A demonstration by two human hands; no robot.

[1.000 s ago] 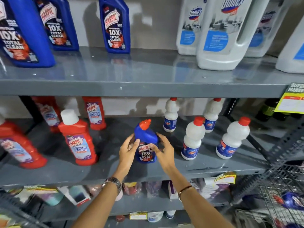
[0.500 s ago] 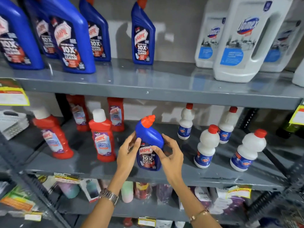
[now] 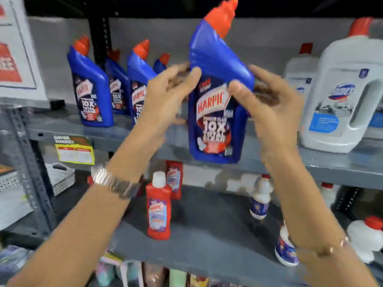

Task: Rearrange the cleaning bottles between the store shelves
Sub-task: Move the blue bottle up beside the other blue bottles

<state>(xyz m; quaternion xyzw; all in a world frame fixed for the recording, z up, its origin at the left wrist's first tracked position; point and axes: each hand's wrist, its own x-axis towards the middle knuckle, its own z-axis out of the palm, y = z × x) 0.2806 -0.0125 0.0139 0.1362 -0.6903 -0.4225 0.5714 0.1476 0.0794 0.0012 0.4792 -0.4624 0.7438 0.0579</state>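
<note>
A blue Harpic bottle (image 3: 215,112) with an orange cap is upright in the air in front of the upper grey shelf (image 3: 331,164). My left hand (image 3: 165,94) grips its left shoulder and my right hand (image 3: 263,100) grips its right side. Its base hangs level with the upper shelf's front edge. Several matching blue Harpic bottles (image 3: 91,90) stand at the left of that shelf. Big white Domex jugs (image 3: 342,96) stand at its right.
On the lower shelf (image 3: 207,245) stand red Harpic bottles (image 3: 158,208) under my left arm and small white bottles with red caps (image 3: 260,197) at the right. A yellow price tag (image 3: 75,150) hangs on the upper shelf's edge. A grey upright post (image 3: 27,162) runs down the left.
Both hands have lifted the blue Harpic bottle from the lower shelf up to the level of the upper shelf. My view has tilted upward.
</note>
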